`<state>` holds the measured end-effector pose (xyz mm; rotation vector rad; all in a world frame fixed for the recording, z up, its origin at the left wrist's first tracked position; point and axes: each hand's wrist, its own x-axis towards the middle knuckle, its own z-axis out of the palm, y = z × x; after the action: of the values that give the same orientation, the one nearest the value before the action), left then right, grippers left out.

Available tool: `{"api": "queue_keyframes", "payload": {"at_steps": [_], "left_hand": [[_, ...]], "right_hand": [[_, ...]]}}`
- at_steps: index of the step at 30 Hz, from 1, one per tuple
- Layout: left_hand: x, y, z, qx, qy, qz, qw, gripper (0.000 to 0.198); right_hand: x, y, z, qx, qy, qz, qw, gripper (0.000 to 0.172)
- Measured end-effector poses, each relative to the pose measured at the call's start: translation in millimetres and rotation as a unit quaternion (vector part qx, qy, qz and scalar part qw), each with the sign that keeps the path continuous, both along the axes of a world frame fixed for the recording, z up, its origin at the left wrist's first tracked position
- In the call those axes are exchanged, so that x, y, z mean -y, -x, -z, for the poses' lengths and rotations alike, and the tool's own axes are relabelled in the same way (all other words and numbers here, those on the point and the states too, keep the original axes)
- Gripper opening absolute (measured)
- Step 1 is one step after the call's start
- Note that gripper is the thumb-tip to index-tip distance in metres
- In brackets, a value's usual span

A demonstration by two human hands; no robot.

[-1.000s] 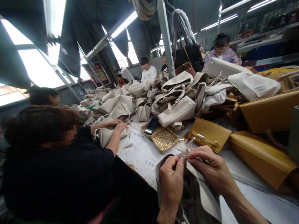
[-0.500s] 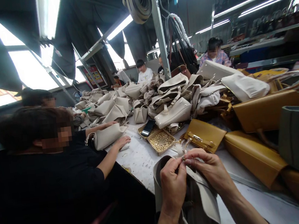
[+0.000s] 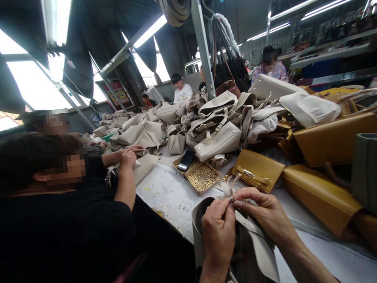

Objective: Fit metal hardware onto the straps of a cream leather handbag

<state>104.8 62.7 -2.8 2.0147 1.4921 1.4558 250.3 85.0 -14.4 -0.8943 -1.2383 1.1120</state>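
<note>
Head view, lower centre: left hand (image 3: 219,229), right hand (image 3: 263,209) pinching a tiny fitting (image 3: 232,199) at the beige bag (image 3: 263,253). Fastening, seemingly; next wants steady alignment.

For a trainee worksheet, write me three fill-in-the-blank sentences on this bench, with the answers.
Of the left hand and right hand at the pale bag, the ____ is nearer the co-worker in black.
The small parts in the box are coloured ____.
The mustard bag lies to the ____ of the box.

Missing: left; gold; right.
</note>
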Motion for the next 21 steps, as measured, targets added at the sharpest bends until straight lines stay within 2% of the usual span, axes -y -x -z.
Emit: {"api": "queue_keyframes", "payload": {"at_steps": [6, 9, 18, 21], "left_hand": [[0.9, 2.2, 3.8, -0.127, -0.119, -0.067, 0.982, 0.022], [3.8, 2.1, 0.8, -0.171, -0.168, -0.074, 0.968, 0.025], [5.9, 2.6, 2.2, -0.193, -0.218, -0.055, 0.955, 0.029], [6.9, 0.6, 5.1, -0.177, -0.218, -0.050, 0.958, 0.029]], "right_hand": [[0.8, 1.6, 0.5, -0.002, 0.011, -0.008, 1.000, 0.014], [2.7, 3.4, -1.9, -0.002, 0.006, -0.012, 1.000, 0.013], [2.4, 1.7, -1.9, -0.064, 0.025, -0.054, 0.996, 0.012], [2.6, 1.8, -0.1, -0.056, 0.001, -0.042, 0.998, 0.011]]}}
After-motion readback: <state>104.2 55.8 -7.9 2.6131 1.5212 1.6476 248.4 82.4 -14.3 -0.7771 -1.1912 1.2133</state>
